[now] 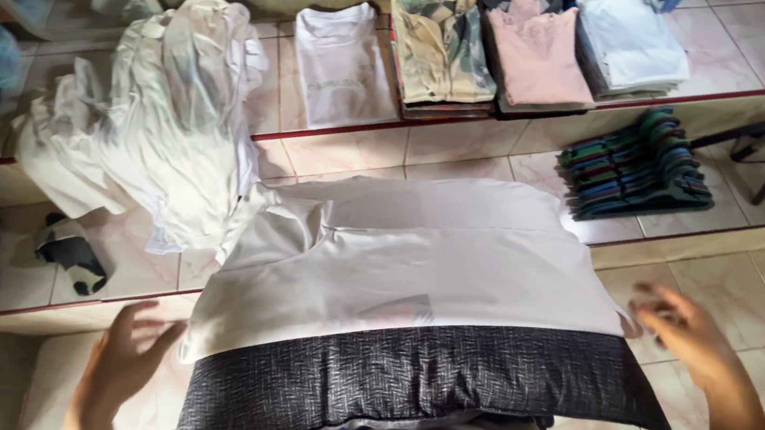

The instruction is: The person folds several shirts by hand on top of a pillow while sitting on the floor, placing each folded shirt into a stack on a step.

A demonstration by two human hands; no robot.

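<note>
As hands [120, 363] [684, 333] flank it, shirt [416, 256] lies btwn.

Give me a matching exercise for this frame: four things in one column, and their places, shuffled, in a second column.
Things:
1. white garment
2. stack of hangers
3. crumpled white pile
4. pink folded shirt

Places:
A. far step, between a patterned shirt and a pale blue stack
B. spread on the dark cushion
C. middle step, right
D. heaped at left

Pairs: 1-B, 2-C, 3-D, 4-A
</note>
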